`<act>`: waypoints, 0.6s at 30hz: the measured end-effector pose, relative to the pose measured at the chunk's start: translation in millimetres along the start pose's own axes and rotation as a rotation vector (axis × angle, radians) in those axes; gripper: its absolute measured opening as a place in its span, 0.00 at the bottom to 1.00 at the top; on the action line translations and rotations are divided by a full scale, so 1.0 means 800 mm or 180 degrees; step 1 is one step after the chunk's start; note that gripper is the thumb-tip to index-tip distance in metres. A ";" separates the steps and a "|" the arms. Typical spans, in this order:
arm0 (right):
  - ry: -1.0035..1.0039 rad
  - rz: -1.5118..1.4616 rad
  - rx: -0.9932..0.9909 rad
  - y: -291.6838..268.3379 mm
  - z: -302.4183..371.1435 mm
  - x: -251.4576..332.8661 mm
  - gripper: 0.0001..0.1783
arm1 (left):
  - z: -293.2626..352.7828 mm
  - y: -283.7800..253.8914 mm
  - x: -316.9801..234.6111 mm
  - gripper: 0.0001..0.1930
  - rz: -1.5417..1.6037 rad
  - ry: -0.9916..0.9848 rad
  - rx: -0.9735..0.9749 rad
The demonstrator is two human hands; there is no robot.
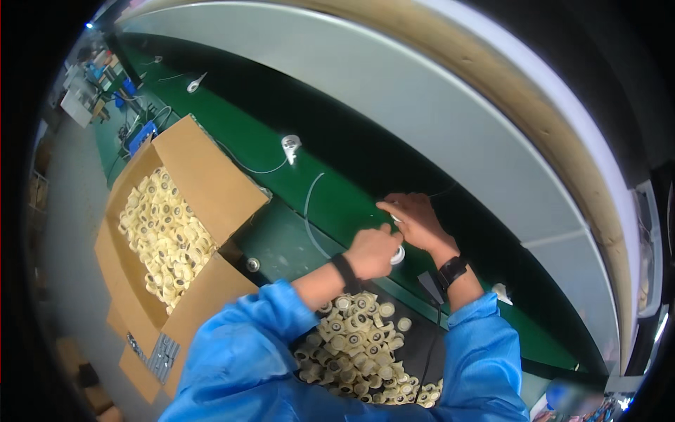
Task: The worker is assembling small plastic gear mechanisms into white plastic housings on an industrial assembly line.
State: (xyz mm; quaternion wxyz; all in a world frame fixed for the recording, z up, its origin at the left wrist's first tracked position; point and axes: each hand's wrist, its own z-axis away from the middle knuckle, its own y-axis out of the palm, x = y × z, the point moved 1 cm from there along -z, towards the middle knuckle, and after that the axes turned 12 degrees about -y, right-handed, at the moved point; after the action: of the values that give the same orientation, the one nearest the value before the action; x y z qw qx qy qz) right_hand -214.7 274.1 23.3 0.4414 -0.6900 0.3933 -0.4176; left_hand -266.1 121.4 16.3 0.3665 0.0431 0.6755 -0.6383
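Note:
Over the near edge of the green belt, my two hands work close together. My left hand (375,252) is closed, with a white round part (398,256) showing at its fingers. Just beyond it, my right hand (416,219) has its fingers bent round a small white piece (396,219), one finger stretched toward the left. Whether both white bits belong to one part is hidden by the fingers. Below my wrists lies a heap of cream-coloured round plastic parts (351,341) with dark centres. A thin pale tube (307,211) curves across the belt toward my left wrist.
An open cardboard box (204,186) full of similar cream parts stands at left. White teardrop-shaped parts (290,148) with thin tubes lie along the green belt (239,119). A grey panel (422,105) arches over the far side. A small round metal piece (253,264) lies beside the box.

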 end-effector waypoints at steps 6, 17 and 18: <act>0.0243 0.0179 0.0787 0.038 0.012 0.003 0.36 | 0.065 -0.095 0.045 0.11 0.3924 -0.0959 -0.0569; 0.0559 -0.0282 -0.0094 -0.005 0.136 0.184 0.20 | 0.140 -0.101 0.021 0.27 0.6553 -0.0622 0.0135; 0.0524 -0.0101 0.0009 0.005 0.139 0.195 0.21 | 0.150 -0.099 0.018 0.26 0.6614 -0.0601 0.0268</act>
State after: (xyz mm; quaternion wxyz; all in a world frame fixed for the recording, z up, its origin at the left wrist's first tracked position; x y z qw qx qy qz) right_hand -59.0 161.9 26.0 0.4019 -0.6589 0.4167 -0.4803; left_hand -265.7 -6.3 84.2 0.7847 0.5656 0.2516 -0.0325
